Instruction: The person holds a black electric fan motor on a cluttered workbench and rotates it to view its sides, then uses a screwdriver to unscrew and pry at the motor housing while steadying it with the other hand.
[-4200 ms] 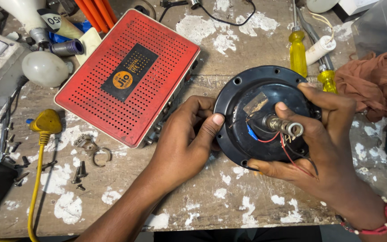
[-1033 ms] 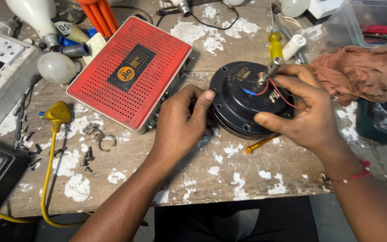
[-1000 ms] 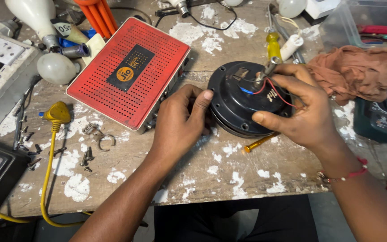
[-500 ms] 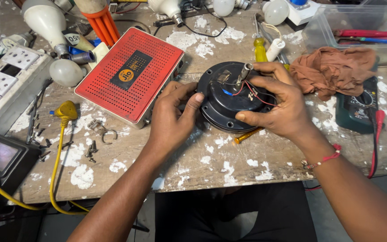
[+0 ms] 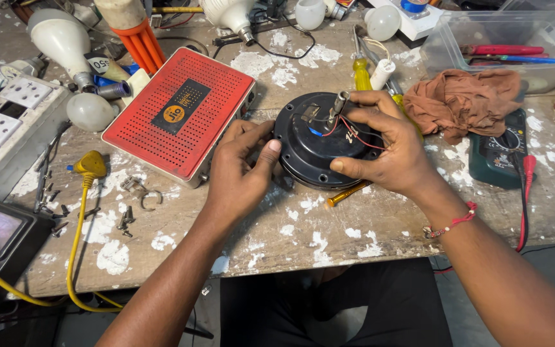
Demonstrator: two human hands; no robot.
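Black round motor [image 5: 313, 144], one, both hands gripping, maybe three bulbs [image 5: 65, 42] behind

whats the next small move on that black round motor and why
Probably steady the black round motor with the left hand at its rim while the right hand works near the metal shaft, since loose red wires run under those fingers.

Bare bench [image 5: 329, 238] nearside lies open; red box [image 5: 181, 115] and brown rag [image 5: 464, 103] probably crowd either flank.
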